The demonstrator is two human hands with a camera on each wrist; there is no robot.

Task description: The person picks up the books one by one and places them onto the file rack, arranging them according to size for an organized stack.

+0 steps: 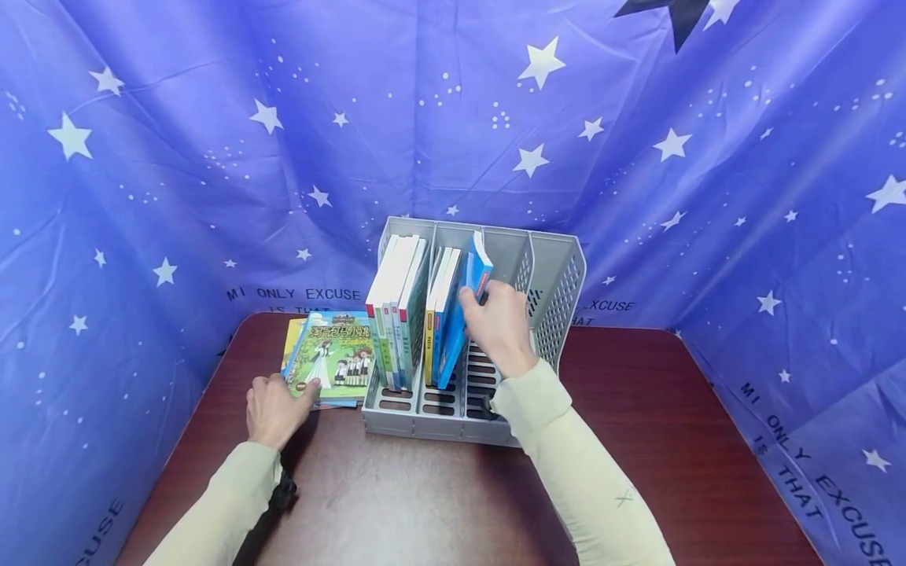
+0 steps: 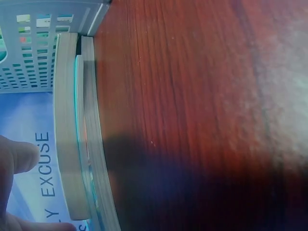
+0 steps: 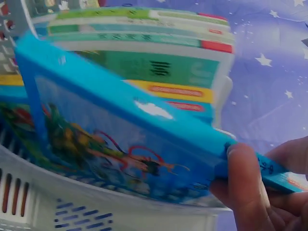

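Observation:
My right hand point(image 1: 499, 326) grips the upper end of a blue book point(image 1: 455, 342), which stands tilted in the second compartment from the left of a grey file rack point(image 1: 439, 427). In the right wrist view, the thumb and fingers point(image 3: 245, 180) pinch the spine end of that blue book point(image 3: 120, 139). Beside it lean a yellow-spined book point(image 1: 429, 346) and another blue-spined one. My left hand point(image 1: 278, 409) rests at the near left corner of a green comic book point(image 1: 336, 358), top of a flat stack left of the rack. Its thumb lies near the cover's edge.
Several upright books point(image 1: 396, 314) fill part of the rack's leftmost compartment. The two right compartments show bare grey walls point(image 1: 555, 271). A dark red wooden table point(image 1: 637, 424) carries everything, with a blue starry curtain point(image 1: 453, 118) behind and on both sides.

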